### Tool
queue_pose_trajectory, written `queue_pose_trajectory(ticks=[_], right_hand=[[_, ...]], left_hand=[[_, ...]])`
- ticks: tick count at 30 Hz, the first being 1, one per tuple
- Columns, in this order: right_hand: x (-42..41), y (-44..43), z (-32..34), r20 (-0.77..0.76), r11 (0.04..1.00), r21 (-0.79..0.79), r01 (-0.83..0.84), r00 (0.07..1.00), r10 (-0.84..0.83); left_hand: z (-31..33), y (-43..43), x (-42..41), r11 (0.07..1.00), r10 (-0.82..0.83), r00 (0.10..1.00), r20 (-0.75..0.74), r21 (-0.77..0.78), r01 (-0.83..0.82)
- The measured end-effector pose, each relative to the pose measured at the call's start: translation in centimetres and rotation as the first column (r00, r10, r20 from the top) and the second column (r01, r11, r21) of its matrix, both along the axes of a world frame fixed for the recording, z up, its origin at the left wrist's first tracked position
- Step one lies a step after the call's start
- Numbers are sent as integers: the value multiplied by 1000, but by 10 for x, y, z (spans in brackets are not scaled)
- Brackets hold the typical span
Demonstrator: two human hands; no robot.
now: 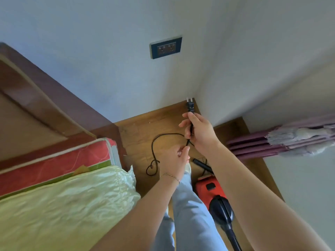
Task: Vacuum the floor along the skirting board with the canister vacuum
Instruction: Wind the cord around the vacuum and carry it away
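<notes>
My right hand (198, 132) is shut on the black power cord just behind its two-pin plug (190, 105), which points up toward the wall. Lower down, my left hand (176, 161) pinches the same cord (154, 147), and the slack loops over the wooden floor. The red and black canister vacuum (210, 189) stands on the floor by my right leg, with its black hose (229, 225) running toward the bottom edge. A dark double wall socket (165, 48) sits on the white wall above the plug. The wooden skirting board (154, 115) runs along the base of the wall.
A bed with a wooden headboard (54, 105), red mattress (54, 165) and pale green cover (68, 201) fills the left. Purple curtains (272, 142) hang at the right by a wall corner. Only a narrow strip of wooden floor (137, 138) lies between them.
</notes>
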State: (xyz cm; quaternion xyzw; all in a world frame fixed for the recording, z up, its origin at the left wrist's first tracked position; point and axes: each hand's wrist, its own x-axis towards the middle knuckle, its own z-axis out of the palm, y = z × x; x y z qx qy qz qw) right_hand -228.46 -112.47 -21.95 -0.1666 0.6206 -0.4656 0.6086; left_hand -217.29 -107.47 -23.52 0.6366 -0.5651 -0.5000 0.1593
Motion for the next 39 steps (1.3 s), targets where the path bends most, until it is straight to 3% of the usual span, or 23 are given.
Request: queue_pose_trajectory(ticks=[5, 12, 18, 23, 29, 31, 35, 37, 39], right_hand=[[-4, 72, -7, 38, 990, 43, 136, 990, -137], [-32, 157, -11, 99, 935, 48, 352, 930, -355], [-69, 241, -29, 240, 809, 58, 585, 778, -581], [-102, 321, -46, 208, 697, 108, 709, 669, -714], [-127, 402, -69, 177, 611, 183, 770, 586, -791], [-133, 421, -78, 167, 578, 190, 793, 554, -815], [-146, 454, -100, 151, 519, 185, 834, 498, -854], [-148, 466, -113, 150, 514, 192, 836, 492, -857], [-147, 475, -127, 153, 502, 194, 843, 479, -864]], left_hand=[[0, 54, 8, 971, -231, 973, 15, 71, 229], [-10, 109, -8, 927, -370, 929, -19, 50, 371], [-30, 155, -48, 835, -549, 835, 42, 52, 547], [-47, 218, -89, 738, -675, 736, 51, 68, 672], [-82, 285, -117, 555, -825, 565, -15, 165, 815], [-101, 299, -118, 452, -883, 469, -23, 230, 862], [-140, 308, -108, 193, -981, 183, 60, 340, 920], [-159, 309, -105, 114, -992, 87, 91, 359, 926], [-178, 308, -107, 91, -989, 45, 143, 339, 937]])
